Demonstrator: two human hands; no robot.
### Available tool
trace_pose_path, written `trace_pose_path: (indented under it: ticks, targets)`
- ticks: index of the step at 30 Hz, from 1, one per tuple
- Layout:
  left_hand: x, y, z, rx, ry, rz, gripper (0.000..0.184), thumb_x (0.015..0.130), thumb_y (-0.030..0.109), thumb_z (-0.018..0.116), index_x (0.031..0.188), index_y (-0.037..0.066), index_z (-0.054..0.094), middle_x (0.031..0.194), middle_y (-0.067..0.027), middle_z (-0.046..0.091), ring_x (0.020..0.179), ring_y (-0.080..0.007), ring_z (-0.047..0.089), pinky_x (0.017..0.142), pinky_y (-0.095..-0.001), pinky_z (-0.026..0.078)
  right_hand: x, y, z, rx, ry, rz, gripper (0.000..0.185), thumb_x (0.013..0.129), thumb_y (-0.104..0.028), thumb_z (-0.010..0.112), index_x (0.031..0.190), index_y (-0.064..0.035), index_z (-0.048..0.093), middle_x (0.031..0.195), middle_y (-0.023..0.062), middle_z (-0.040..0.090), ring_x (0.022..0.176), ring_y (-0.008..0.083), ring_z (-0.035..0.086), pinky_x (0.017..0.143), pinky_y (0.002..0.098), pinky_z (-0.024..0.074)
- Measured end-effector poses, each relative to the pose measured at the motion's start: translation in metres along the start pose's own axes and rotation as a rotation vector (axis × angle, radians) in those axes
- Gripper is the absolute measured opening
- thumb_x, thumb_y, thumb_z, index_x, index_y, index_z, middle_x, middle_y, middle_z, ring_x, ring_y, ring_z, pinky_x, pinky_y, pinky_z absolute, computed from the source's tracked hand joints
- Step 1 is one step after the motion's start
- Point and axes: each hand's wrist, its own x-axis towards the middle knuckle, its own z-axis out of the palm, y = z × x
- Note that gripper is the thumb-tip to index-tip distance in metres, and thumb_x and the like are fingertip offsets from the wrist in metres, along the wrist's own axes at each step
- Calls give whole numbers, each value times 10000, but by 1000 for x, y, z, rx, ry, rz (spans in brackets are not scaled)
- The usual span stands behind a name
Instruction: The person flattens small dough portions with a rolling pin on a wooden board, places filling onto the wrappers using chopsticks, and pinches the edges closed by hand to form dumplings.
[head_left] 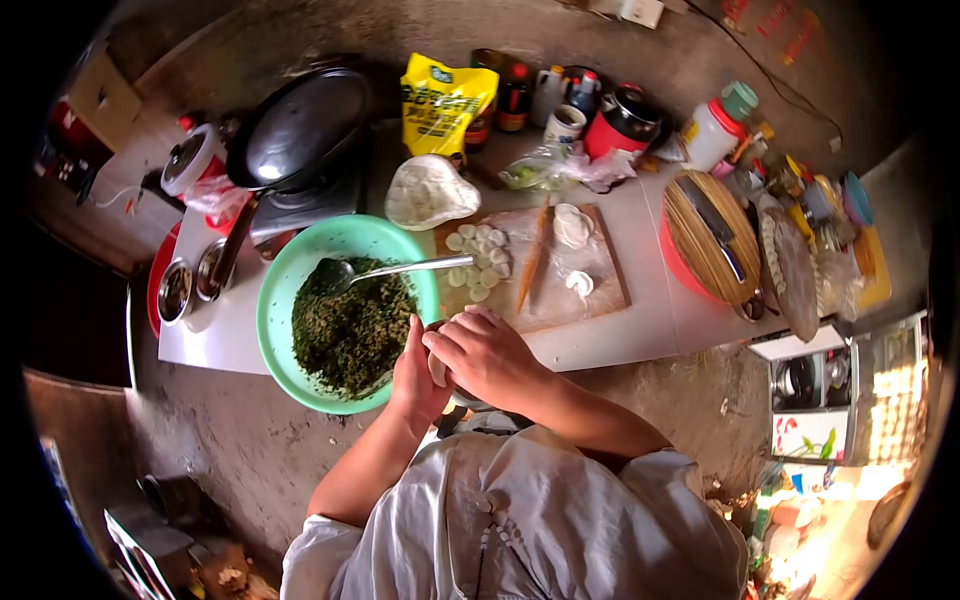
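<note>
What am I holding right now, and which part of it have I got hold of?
A small, pale, soft-looking piece of dough, held by its edges between your left hand and right hand; fingers hide the exact pinch points.

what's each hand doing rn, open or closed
Left hand: partly closed, holding a pale dough piece together with the other.
Right hand: fingers curled onto the same piece; exact fingertip grip hidden.

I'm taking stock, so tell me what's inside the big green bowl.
The green bowl holds a chopped dark green and brown mixture, with a metal spoon resting in it. The mixture covers the bottom, so anything beneath cannot be seen.
</note>
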Motion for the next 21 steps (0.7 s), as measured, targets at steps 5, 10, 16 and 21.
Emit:
trace_pose_path:
  ticks: [5,10,16,21]
  targets:
    - [45,-51,-7,12,-127,45,436,949,461,324,1089,94,515,1012,-67,576,978,-212,542,910,-378,417,-40,38,-12,-50,130,68,320,738,-133,554,1039,-26,556,830,31,536,784,174,530,727,299,456]
    - [67,-89,36,237,-16,-199,618,914,554,300,1177,19,461,1184,-187,532,1089,-315,522,935,-415,399,-98,114,-19,67,215,371,298,747,-48,577,1031,-139,593,846,20,562,651,195,608,530,305,512]
    - [67,-107,19,318,150,-208,583,930,494,329,1159,-27,453,1141,-213,544,1073,-327,533,932,-415,412,-192,262,19,-147,32,882,283,747,-65,583,1024,-115,609,1020,91,587,865,286,603,714,385,504]
    - [56,-114,-4,263,257,-153,510,930,439,386,1124,-24,479,1067,-181,574,956,-299,578,856,-399,468,-226,304,59,-263,-122,900,272,766,-104,560,1030,-138,615,1056,89,582,866,279,605,706,398,502]
